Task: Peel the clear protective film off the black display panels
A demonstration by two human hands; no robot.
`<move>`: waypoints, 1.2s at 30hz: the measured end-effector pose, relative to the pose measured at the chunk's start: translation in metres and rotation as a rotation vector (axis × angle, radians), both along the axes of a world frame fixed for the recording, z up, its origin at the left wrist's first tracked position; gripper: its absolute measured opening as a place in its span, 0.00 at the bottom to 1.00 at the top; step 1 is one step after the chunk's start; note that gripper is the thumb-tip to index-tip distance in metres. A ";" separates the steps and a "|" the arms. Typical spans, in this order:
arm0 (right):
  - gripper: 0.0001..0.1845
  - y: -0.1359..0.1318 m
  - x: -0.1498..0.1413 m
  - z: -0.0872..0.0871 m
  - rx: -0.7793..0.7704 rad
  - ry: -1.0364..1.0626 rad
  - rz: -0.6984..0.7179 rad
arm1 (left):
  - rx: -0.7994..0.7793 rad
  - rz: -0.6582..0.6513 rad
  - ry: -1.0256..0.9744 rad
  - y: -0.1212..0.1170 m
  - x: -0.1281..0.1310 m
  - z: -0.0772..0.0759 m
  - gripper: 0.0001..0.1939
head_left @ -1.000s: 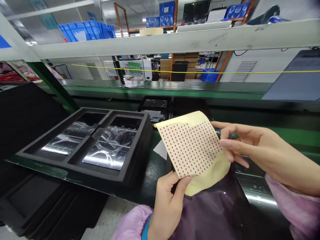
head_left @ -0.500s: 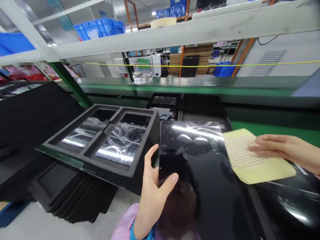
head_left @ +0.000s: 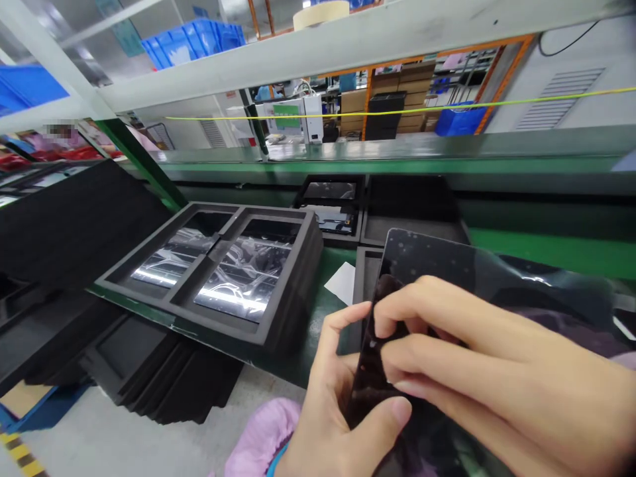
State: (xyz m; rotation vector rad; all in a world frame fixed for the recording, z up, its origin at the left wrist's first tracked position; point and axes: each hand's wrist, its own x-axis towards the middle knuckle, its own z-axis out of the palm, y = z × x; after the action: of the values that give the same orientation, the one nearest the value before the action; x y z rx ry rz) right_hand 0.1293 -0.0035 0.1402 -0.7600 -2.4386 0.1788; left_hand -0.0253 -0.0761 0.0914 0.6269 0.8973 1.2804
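Note:
A flat black glossy screen panel is tilted in front of me, with small bubble-like spots near its upper left corner. My left hand grips its left edge, the thumb over the face and the index finger along the side. Over the same edge, my right hand has its fingers bent and drawn together against the panel's face. Whatever its fingertips pinch, if anything, is hidden. Toward the right the surface looks wavy and catches light.
A stack of grey foam trays stands left, its top tray holding two film-covered screens. Behind are black trays with a few parts. White paper lies on the green bench. A white beam crosses above.
My right hand has moved left from the panel's right side to its left edge. The yellow sheet it held is out of sight. The panel has turned and shifted right; my left hand still holds it.

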 end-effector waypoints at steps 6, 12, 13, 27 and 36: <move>0.17 0.010 -0.013 0.006 -0.004 -0.063 0.242 | -0.051 -0.013 0.067 -0.002 0.000 0.005 0.36; 0.16 -0.002 -0.012 0.007 -0.031 -0.013 0.140 | -0.067 -0.041 0.036 -0.003 -0.001 0.006 0.37; 0.14 0.001 -0.009 0.008 0.000 -0.010 0.109 | -0.069 -0.050 0.033 -0.003 -0.001 0.006 0.37; 0.26 0.026 0.009 0.009 0.167 0.201 -0.234 | -0.008 -0.132 0.026 0.000 -0.003 -0.002 0.40; 0.28 0.040 0.064 0.010 0.167 -0.108 -0.524 | 0.089 0.228 0.094 0.008 -0.009 -0.003 0.37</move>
State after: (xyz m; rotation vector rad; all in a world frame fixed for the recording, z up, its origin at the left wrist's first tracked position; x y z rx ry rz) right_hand 0.1936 0.0363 0.1505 -1.3197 -2.2240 -0.2695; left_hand -0.0345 -0.0684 0.0883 0.6735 1.0153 1.5116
